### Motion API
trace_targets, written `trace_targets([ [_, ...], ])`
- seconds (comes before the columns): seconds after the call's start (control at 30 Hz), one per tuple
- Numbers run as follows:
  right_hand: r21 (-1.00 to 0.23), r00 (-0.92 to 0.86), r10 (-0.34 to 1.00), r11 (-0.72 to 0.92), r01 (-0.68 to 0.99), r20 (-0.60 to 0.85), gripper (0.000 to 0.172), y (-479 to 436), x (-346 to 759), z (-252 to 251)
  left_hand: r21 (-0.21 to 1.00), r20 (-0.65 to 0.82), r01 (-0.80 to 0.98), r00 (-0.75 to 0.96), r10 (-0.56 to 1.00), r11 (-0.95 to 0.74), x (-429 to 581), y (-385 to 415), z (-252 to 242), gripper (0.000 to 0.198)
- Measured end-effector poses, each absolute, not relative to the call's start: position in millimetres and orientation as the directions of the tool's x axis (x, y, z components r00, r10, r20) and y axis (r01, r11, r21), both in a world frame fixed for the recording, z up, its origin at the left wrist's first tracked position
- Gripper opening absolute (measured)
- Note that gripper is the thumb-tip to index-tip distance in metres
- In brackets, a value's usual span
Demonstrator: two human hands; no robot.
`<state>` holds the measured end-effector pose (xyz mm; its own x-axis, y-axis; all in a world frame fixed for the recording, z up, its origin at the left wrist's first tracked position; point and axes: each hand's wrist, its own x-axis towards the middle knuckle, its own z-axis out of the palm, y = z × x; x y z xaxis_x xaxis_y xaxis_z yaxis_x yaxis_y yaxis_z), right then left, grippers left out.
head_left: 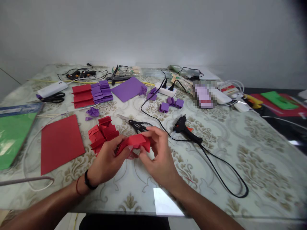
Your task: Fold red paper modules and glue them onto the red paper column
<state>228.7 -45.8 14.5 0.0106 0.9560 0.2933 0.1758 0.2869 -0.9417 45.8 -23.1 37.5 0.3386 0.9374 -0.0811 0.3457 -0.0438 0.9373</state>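
Note:
A folded piece of red paper [137,140] is held between my two hands above the table. My left hand [111,157] pinches its left end, thumb on the near side. On its right end, my right hand [157,150] has thumb and fingers closed. Just beyond my left hand lie several folded red paper pieces [102,132]. Black-handled scissors [136,124] rest behind my right hand, blades pointing left. A black hot glue gun [185,127] lies to the right, its cord looping toward the near right.
Flat red sheets [62,143] and a green paper pack [15,134] are at the left. Behind them are folded purple pieces [102,91], a purple sheet [129,89] and a white power strip [165,89]. Its black cable [153,116] crosses the middle.

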Motion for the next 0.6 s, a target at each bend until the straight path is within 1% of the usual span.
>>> trace_targets([
  [0.07, -0.97, -0.026, 0.976, 0.218, 0.11, 0.216, 0.058, -44, 230, 19, 0.945, -0.102, 0.326, 0.343, 0.934, -0.016, 46, -23, 36, 0.021],
  [0.13, -0.985, -0.056, 0.987, 0.153, 0.076, 0.149, 0.048, -41, 233, 24, 0.932, -0.068, 0.358, 0.317, 0.946, -0.052, 45, -22, 36, 0.018],
  [0.27, -0.991, -0.103, 0.993, 0.072, 0.111, 0.061, 0.018, -34, 239, 27, 0.875, 0.053, 0.448, 0.284, 0.957, -0.182, 44, -22, 39, 0.014],
  [0.3, -0.99, -0.113, 0.992, 0.064, 0.122, 0.051, 0.014, -33, 240, 27, 0.856, 0.081, 0.469, 0.289, 0.954, -0.215, 44, -22, 39, 0.014],
  [0.37, -0.99, -0.127, 0.991, 0.058, 0.131, 0.041, 0.012, -32, 241, 26, 0.814, 0.149, 0.502, 0.304, 0.941, -0.292, 44, -24, 39, 0.015],
  [0.47, -0.975, -0.097, 0.992, 0.103, 0.195, 0.085, 0.014, -32, 241, 26, 0.735, 0.277, 0.534, 0.326, 0.904, -0.418, 45, -26, 35, 0.014],
  [0.6, -0.888, -0.047, 0.961, 0.27, 0.373, 0.273, 0.015, -33, 242, 28, 0.612, 0.429, 0.574, 0.338, 0.838, -0.545, 45, -28, 31, 0.013],
])
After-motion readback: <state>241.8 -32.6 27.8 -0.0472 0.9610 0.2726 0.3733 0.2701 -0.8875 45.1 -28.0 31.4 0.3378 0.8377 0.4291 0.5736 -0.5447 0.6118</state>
